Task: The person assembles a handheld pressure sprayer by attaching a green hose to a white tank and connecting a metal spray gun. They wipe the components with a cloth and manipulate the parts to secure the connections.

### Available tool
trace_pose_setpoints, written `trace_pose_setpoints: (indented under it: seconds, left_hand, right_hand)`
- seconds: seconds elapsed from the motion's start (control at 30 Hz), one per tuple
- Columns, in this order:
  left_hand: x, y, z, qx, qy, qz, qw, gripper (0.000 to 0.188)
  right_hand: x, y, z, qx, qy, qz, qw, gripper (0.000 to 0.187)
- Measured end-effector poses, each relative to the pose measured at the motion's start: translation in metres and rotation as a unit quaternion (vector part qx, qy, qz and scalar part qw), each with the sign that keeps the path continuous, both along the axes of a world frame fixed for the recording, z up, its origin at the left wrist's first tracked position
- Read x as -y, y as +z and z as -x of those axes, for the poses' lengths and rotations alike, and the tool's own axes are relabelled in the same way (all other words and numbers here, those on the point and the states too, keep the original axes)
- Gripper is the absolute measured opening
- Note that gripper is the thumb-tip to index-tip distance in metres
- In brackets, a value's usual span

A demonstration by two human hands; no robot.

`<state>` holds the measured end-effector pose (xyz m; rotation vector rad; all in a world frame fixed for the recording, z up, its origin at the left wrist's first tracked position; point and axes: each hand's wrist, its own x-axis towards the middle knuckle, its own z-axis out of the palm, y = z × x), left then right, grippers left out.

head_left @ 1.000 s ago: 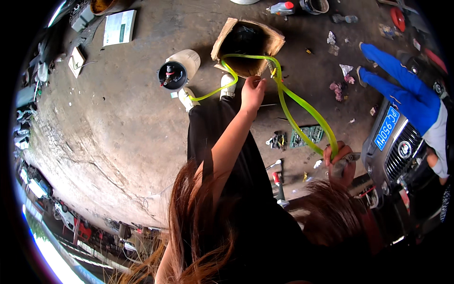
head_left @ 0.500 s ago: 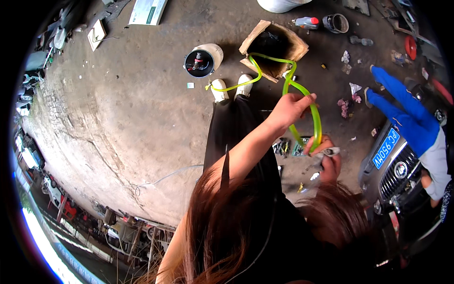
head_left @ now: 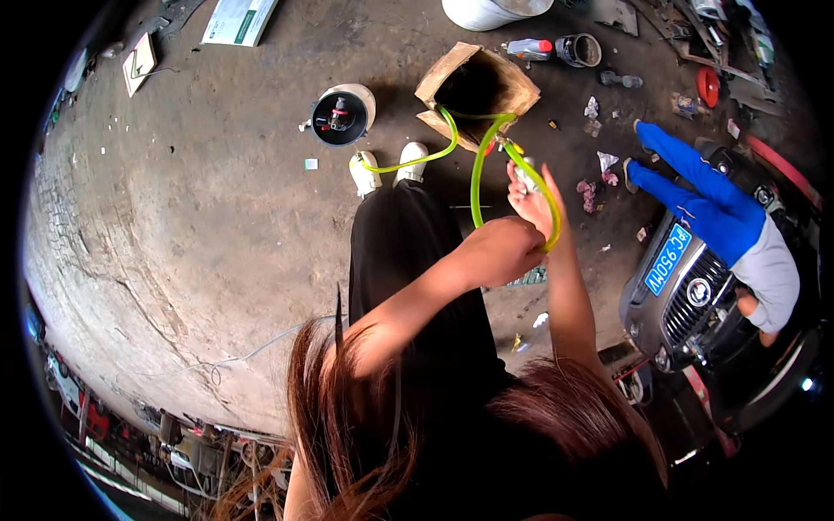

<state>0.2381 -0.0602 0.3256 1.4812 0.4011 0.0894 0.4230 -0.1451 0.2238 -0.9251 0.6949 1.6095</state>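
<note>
My left hand is closed around a yellow-green hose, in front of my legs. From there the hose bends up past my right hand and loops to the cardboard box's front. Another stretch curves leftward, with its end beside my shoes. My right hand is raised just beyond the left, fingers upward, around a small whitish-grey thing whose kind I cannot make out. A small metal fitting shows by the hose near the box. The open cardboard box has a dark inside.
A pale bucket with a dark rim and a red-and-black item inside stands left of the box. Beyond are a white bucket, a red-capped bottle and a dark can. At right a person in blue trousers leans over a dark car.
My right hand has moved up and away from me with the whitish-grey thing. My left hand has come down and nearer along the hose. The view has shifted to the right.
</note>
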Motion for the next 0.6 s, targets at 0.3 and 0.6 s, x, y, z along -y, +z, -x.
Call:
trace_pose_setpoints:
  seconds: [0.3, 0.6]
  left_hand:
    - [0.021, 0.005, 0.032, 0.020, -0.088, -0.242, 0.966, 0.017]
    - [0.008, 0.028, 0.057, 0.016, 0.036, -0.308, 0.951, 0.037]
  right_hand:
    - [-0.031, 0.043, 0.012, -0.042, 0.081, -0.080, 0.993, 0.039]
    - [-0.033, 0.216, 0.041, 0.572, 0.209, -0.137, 0.781, 0.021]
